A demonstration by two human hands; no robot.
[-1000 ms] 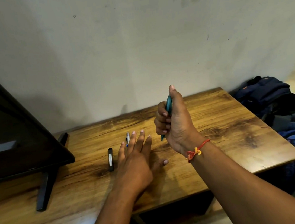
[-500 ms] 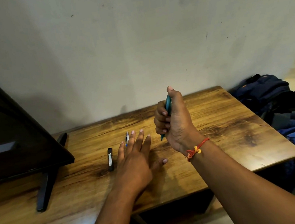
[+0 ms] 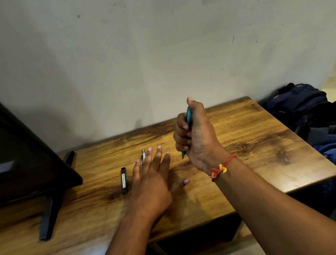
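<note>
Fingers [image 3: 181, 133] of the right hand [image 3: 201, 142] clench in a fist round a slim teal plastic pen [image 3: 189, 117]. The pen is held upright above the middle of the brown wood-grain table [image 3: 260, 154], its tip pointing down and clear of the surface. The thumb lies along the barrel and reaches past its top end. This looks like a grip for pressing a click button or for jabbing downward, not for writing. A red and yellow thread bracelet [image 3: 220, 168] circles that wrist.

The left hand [image 3: 152, 183] lies palm down on the table, just near and left of the raised fist. Its fingers [image 3: 158, 158] are straight and only slightly apart, the thumb out to the right, and they grasp nothing. It seems placed there to steady the body or to wait its turn. A white pen with blue trim [image 3: 143, 154] lies under the fingertips, partly covered. A short black rectangular stick [image 3: 124, 180] lies just left of the hand, apart from it.

At far left stands a black flat screen [image 3: 20, 165] on slanted legs. A dark blue backpack [image 3: 298, 100] sits beyond the table's right edge.
</note>
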